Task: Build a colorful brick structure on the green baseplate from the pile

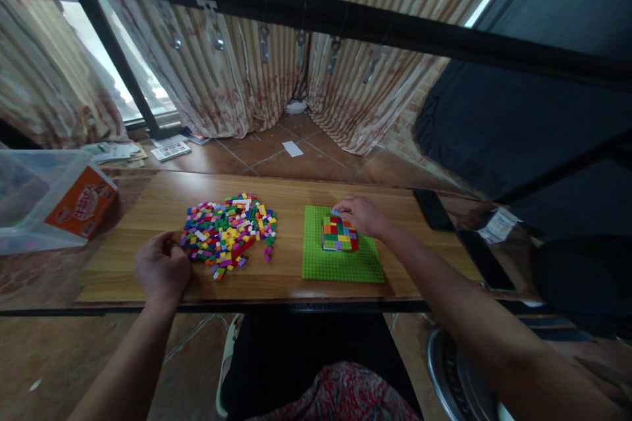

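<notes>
My right hand [364, 215] reaches over the green baseplate [316, 268] with its fingers closed in a pinch. At the fingertips shows a small light blue toy brick [335, 212], at the far edge of a low block of multicoloured bricks [340, 234] that sits on the baseplate. My left hand [162, 268] rests on the wooden board at the left edge of a loose pile of small toy bricks [230, 229]. Its fingers are curled in, and whatever they may hold is hidden.
A clear plastic box [39, 197] with an orange label stands at the far left. Two dark phones [433, 209] lie at the board's right end, near a crumpled packet [498, 225]. A dark metal bar [316, 16] crosses above, hung with clips. A round metal basin [444, 368] is below right.
</notes>
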`<state>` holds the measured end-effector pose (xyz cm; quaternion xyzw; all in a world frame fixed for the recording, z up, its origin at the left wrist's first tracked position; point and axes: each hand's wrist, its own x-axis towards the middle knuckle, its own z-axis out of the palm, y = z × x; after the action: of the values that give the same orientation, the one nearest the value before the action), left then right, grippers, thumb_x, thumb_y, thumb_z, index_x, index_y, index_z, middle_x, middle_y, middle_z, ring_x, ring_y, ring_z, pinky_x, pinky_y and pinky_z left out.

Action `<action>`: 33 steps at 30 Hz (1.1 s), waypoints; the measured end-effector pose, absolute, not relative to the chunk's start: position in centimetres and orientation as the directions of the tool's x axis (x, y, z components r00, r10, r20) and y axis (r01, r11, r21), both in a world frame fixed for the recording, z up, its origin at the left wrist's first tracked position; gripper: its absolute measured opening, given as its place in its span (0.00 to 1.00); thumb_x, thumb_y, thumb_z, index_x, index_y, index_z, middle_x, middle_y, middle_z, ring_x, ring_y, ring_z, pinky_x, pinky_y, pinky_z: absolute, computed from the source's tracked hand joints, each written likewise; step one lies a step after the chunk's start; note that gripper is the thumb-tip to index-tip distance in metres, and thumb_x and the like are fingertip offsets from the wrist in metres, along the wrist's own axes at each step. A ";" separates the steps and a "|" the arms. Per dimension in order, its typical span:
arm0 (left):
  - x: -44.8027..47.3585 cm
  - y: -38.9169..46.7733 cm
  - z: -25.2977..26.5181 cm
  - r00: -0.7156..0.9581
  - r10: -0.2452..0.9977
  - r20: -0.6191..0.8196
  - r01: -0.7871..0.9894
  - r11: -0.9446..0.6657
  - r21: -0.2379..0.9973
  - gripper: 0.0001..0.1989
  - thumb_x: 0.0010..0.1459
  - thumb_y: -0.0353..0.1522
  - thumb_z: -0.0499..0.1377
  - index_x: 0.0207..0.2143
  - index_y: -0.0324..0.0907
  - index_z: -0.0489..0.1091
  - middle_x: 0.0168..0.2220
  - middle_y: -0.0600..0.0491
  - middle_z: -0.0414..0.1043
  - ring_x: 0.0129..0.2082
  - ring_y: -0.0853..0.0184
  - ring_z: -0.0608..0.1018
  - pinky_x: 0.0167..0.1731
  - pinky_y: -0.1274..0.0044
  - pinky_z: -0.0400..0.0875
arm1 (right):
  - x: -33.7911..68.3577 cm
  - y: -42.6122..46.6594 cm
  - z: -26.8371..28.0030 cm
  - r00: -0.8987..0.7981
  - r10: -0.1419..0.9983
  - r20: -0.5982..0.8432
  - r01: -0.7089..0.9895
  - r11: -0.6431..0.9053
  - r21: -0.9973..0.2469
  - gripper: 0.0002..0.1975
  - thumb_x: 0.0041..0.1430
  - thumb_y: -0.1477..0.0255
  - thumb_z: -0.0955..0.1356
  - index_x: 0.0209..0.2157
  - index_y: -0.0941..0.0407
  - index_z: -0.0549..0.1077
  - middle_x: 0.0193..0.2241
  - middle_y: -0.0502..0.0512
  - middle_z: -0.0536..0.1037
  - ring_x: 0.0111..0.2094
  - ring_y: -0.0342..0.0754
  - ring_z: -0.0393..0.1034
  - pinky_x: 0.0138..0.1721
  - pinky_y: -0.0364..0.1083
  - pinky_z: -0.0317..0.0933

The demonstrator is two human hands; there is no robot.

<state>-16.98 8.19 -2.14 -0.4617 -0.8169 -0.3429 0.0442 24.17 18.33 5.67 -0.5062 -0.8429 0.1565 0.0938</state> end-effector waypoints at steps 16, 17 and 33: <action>-17.2 8.2 -2.3 -0.558 0.730 0.394 0.792 0.327 0.516 0.19 0.51 0.30 0.52 0.43 0.35 0.76 0.40 0.43 0.78 0.41 0.56 0.78 0.45 0.65 0.73 | 24.3 18.4 5.9 -0.527 0.846 -0.078 0.808 0.471 -0.353 0.08 0.56 0.75 0.68 0.33 0.56 0.80 0.31 0.53 0.80 0.32 0.44 0.71 0.35 0.42 0.59; -17.2 8.2 -2.3 -0.559 0.729 0.395 0.791 0.327 0.517 0.19 0.51 0.30 0.52 0.43 0.35 0.76 0.40 0.43 0.78 0.41 0.56 0.78 0.45 0.66 0.73 | 24.4 18.4 5.8 -0.524 0.848 -0.074 0.807 0.467 -0.362 0.07 0.55 0.75 0.68 0.33 0.56 0.80 0.32 0.53 0.80 0.32 0.44 0.71 0.35 0.42 0.59; -17.1 8.2 -2.2 -0.555 0.735 0.389 0.793 0.327 0.513 0.18 0.51 0.31 0.52 0.41 0.37 0.76 0.37 0.46 0.77 0.37 0.59 0.77 0.43 0.68 0.72 | 24.3 20.3 6.5 -0.494 0.835 -0.242 0.831 0.371 -0.414 0.09 0.47 0.74 0.71 0.32 0.52 0.82 0.27 0.50 0.82 0.30 0.46 0.74 0.32 0.42 0.60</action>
<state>-17.07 8.18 -2.21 -0.4698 -0.8135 -0.3401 0.0428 24.35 20.33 6.54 -0.5031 -0.8281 0.2473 0.0042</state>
